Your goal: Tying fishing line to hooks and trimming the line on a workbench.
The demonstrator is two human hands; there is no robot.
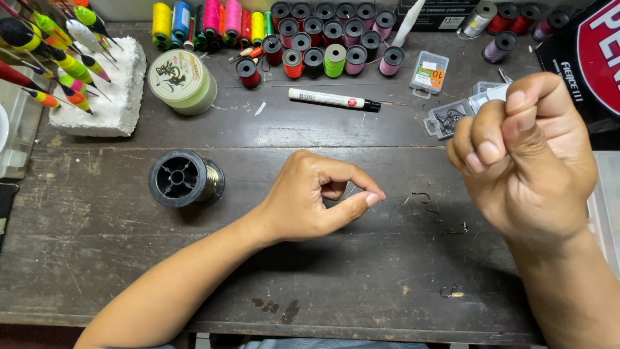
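Hook box [452, 115], small and clear, is being held open in the right hand [526, 155], fingers curled tight around it. Left hand [316, 197] is pinching thumb to forefinger, contents too fine to tell, near loose hooks [423, 197] on the table [97, 258]; judging hook selection underway, needing a precise pinch.

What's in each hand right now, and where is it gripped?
Left hand pinches something too fine to identify. Right hand is closed; its contents cannot be told.

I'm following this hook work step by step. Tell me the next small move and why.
Probably lower the left hand onto the small dark metal fishing hook on the worn wooden table. Its thumb and forefinger are pinched just short of it, while the right hand is closed beside the clear plastic hook box.
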